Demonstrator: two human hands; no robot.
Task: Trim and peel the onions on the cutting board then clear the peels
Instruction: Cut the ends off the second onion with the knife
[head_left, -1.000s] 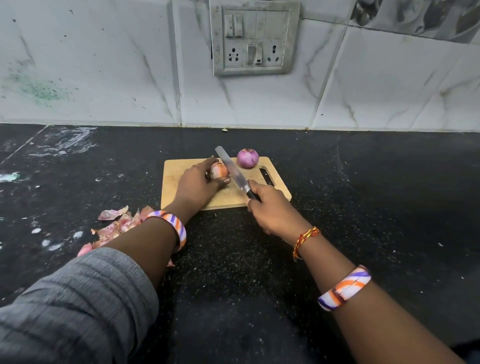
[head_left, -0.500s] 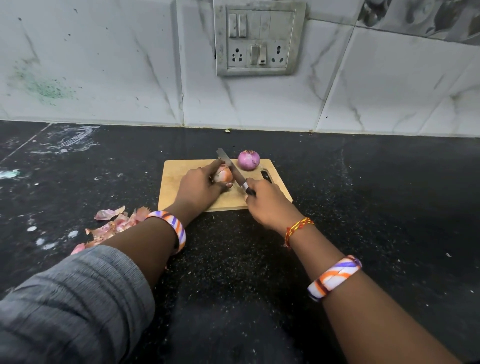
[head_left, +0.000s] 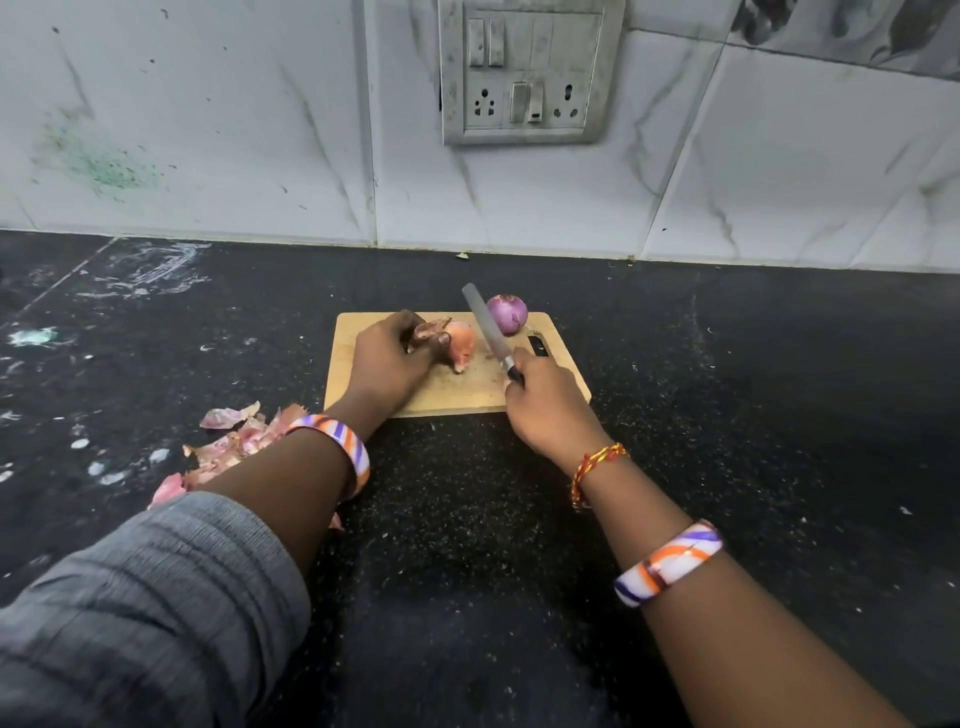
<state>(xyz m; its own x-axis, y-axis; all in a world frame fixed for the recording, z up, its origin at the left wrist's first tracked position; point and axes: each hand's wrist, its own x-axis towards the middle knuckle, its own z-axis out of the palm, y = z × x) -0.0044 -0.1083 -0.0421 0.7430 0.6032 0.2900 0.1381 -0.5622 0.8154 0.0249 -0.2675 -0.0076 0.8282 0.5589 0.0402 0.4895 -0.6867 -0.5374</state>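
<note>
A rectangular light wooden cutting board (head_left: 452, 387) is lying on the speckled black stone table (head_left: 467, 519) a little above the middle of the frame. On the board's left half, a pinkish, partly peeled onion (head_left: 461, 343) is sitting right against the left hand (head_left: 389, 358), whose fingers are curling over it from the left and pinching a loose flap of dry brownish skin (head_left: 428, 330) at the onion's upper left. The left forearm is reaching in from the lower left of the frame, wearing a grey ribbed sleeve (head_left: 145, 613) pushed up and a white bangle with orange and purple stripes (head_left: 340, 447) at the wrist.

The right hand (head_left: 545, 405) is resting over the board's lower right edge, closed around the dark handle of a kitchen knife with a long grey blade (head_left: 485, 327). The blade is pointing up and to the left, lying between the two onions and just to the right of the held one; whether it is touching the board cannot be told. The right wrist is carrying a red and yellow thread band (head_left: 595, 465), with a second striped bangle (head_left: 667, 564) further down the forearm.

A round, fully peeled purple onion (head_left: 508, 313) is sitting at the board's top edge, just right of the blade tip, apart from both hands.

A heap of pink papery onion peels (head_left: 228, 447) is lying on the table to the left of the board, partly hidden behind the left forearm.
</note>
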